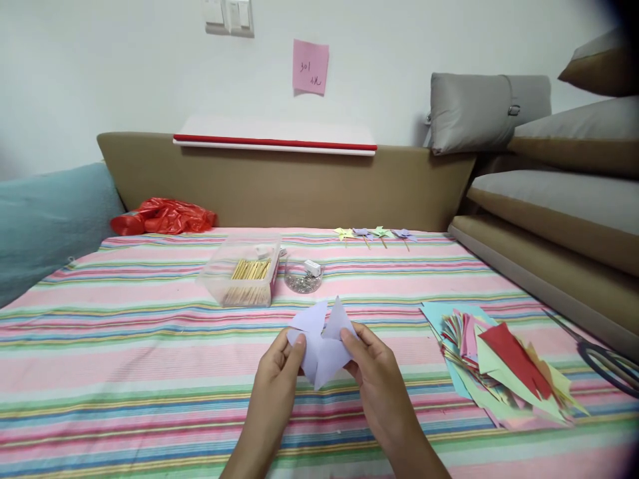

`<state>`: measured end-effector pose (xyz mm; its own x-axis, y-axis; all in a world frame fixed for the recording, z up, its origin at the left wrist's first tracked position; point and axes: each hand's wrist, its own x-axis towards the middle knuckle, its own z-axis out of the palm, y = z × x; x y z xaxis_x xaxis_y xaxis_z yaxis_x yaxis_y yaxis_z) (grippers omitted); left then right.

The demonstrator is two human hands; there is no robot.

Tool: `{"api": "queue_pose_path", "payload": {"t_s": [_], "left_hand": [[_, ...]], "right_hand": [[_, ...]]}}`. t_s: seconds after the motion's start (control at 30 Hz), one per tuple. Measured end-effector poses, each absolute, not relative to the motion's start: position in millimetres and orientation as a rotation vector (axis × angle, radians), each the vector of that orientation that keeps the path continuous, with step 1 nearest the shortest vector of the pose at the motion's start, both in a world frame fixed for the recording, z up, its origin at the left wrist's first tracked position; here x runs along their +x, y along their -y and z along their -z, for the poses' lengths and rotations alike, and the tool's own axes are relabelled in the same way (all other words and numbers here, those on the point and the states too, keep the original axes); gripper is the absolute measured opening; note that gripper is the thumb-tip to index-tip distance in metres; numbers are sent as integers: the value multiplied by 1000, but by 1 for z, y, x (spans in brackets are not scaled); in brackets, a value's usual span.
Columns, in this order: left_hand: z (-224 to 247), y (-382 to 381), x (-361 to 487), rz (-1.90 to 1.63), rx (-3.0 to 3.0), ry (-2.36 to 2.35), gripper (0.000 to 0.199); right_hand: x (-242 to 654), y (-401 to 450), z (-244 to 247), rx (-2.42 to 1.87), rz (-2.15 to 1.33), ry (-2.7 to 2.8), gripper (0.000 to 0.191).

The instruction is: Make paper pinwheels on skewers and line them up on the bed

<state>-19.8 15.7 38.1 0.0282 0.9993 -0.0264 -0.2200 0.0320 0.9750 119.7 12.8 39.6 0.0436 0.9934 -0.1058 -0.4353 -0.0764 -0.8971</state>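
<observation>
Between my two hands is a lavender square of paper, cut from its corners into pointed flaps like a pinwheel. The thumb and fingers of my left hand pinch its left side. On the right side, my right hand pinches the paper, its thumb lying on top. The paper is held up above the striped cloth. Just beyond it stand a clear plastic box of thin wooden sticks and a round clear dish holding small metallic pieces and a white block.
Several finished paper pinwheels on sticks lie at the back. At right are a pile of coloured paper pieces and dark-handled scissors. A red plastic bag rests back left. Stacked cushions border the right side.
</observation>
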Motion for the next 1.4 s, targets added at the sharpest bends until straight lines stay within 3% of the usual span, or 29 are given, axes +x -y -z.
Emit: {"api": "queue_pose_path", "payload": {"t_s": [0.5,0.7,0.93,1.17,1.4], "left_hand": [[-41,-9,-19,-1243,992,-966,49],[-43,-14,-26,-1308,984,-991,54],[-39,-13,-24,-1312,937,-922,56],[-38,-7,-21,-1302,803,-844,59],[-38,-3,-18,-1245,984,-878,50]], "right_hand": [[122,-7,-33,-1091,-1225,832,42],[135,-1,-28,-1113,-473,1721,50],[136,-3,-23,-993,-17,1902,20],[130,0,-27,-1096,-289,1660,10],[123,-1,-24,-1231,-617,1364,15]]}}
